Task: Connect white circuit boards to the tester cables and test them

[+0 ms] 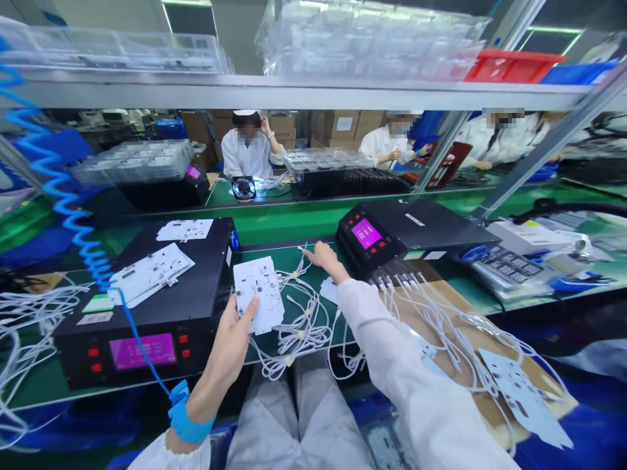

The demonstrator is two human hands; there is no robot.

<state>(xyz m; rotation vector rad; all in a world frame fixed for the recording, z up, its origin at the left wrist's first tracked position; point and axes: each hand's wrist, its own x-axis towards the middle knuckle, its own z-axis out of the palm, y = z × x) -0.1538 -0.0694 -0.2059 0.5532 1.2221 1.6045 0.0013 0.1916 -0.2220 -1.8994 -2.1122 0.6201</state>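
Observation:
My left hand [231, 346] grips a white circuit board [258, 277] by its lower left side, thumb on its face, over the green bench. A blue wrist strap [189, 414] with a coiled cord is on that wrist. Beyond the board and to its right, my right hand [324, 257] pinches the end of a white cable [304, 250]; its plug tip points left. Between and below my hands lies a tangle of white cables [304, 336]. Another white board [329, 290] lies partly hidden behind my right forearm.
A black tester box [142, 356] with a magenta screen stands left, with white boards [151, 271] on top. A second black tester [426, 222] stands right, white cables plugged into its front. An overhead shelf [294, 93] holds clear trays. Co-workers [255, 153] sit across the bench.

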